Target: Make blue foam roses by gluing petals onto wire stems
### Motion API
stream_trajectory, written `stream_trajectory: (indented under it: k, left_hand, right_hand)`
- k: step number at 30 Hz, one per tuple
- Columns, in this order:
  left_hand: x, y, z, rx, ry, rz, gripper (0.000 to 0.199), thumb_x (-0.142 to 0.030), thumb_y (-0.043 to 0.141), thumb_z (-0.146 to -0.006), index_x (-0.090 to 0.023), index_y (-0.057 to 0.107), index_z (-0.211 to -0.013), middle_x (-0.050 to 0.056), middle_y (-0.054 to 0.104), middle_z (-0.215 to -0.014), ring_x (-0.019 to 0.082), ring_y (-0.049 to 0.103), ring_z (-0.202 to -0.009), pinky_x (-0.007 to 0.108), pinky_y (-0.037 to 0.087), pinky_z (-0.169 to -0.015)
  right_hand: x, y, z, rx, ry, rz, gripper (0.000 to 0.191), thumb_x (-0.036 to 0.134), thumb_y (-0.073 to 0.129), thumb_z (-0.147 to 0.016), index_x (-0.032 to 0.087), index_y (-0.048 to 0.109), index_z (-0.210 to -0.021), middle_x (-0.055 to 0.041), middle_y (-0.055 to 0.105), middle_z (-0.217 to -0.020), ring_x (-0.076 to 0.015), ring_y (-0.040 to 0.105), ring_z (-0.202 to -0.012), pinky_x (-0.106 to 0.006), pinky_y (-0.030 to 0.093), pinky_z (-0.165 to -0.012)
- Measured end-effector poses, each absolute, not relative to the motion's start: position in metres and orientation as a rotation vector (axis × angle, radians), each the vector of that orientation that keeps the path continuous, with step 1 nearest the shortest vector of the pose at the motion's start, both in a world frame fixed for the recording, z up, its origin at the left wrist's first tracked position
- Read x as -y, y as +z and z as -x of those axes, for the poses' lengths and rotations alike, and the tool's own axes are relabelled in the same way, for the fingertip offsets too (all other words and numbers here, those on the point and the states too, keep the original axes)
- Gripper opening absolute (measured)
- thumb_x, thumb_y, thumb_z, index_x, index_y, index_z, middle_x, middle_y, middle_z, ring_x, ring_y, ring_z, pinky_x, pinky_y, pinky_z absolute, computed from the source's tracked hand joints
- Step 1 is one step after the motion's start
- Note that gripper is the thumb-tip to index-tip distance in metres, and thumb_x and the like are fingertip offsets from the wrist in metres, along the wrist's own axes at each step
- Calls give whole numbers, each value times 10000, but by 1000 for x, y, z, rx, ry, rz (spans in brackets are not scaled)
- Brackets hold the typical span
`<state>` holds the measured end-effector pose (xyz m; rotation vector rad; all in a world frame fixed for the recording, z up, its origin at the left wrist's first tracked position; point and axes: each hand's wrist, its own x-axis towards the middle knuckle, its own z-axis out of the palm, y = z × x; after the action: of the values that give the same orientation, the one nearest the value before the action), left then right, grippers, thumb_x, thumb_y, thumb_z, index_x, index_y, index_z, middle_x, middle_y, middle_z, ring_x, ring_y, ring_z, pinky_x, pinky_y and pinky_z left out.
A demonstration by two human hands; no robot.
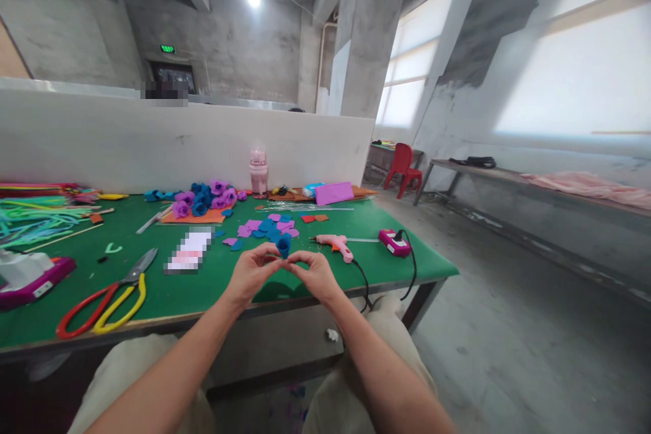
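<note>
A small curled blue paper piece (283, 245) is pinched between both hands above the front edge of the green table. My left hand (254, 271) has thumb and fingers closed on its left side. On its right side, my right hand (312, 273) closes on it with the fingertips. Behind the hands lie loose purple and blue petals (264, 225). A pink glue gun (333, 243) rests to the right of the hands. Finished-looking purple and blue flowers (203, 198) are grouped at the back on an orange sheet.
Red-and-yellow scissors (119, 298) and a blurred phone-like rectangle (189, 249) lie left. A pink bottle (258, 173) stands by the white partition (203, 139). At right sits a magenta power strip (395, 243) with a black cable. Colourful stems (41, 217) cover the far left.
</note>
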<state>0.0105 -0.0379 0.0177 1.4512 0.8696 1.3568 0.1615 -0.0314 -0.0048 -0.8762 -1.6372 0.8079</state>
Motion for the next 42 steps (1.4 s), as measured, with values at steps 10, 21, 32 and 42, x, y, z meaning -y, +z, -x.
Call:
stream_trajectory:
  k: [10, 21, 32, 42]
  left_hand:
    - [38, 13, -11, -917, 1356, -1670, 170, -283, 721, -630, -167, 697, -751, 43, 656, -818, 172, 578, -802, 295, 451, -775]
    - [2, 77, 37, -1036, 1760, -1437, 211, -315, 697, -643, -164, 549, -642, 22, 673, -700, 116, 571, -620, 238, 447, -626]
    - [-6, 51, 37, -851, 1596, -1318, 220, -358, 621, -733, -215, 478, -821, -78, 489, -547, 62, 423, -452, 176, 313, -444]
    - [-19, 47, 25, -1030, 1518, -1316, 273, -395, 669, -663, -170, 555, -767, -67, 430, -505, 56, 341, -431, 199, 222, -417]
  right_hand:
    - [33, -4, -159, 1614, 749, 862, 136, 306, 644, -705, 176, 681, -720, -27, 699, -765, -180, 629, -757, -289, 467, -758]
    - [19, -5, -195, 1438, 748, 1044, 242, 387, 559, -765, 170, 655, -718, -38, 664, -710, -162, 581, -677, -273, 455, -653]
    - [-35, 12, -164, 1975, 407, 1413, 214, 306, 483, -824, 202, 665, -778, -23, 687, -792, -161, 602, -748, -246, 419, -678]
    - [-124, 0, -130, 2164, 404, 1841, 152, 249, 740, -595, 183, 646, -696, -91, 684, -853, -227, 618, -810, -282, 433, -648]
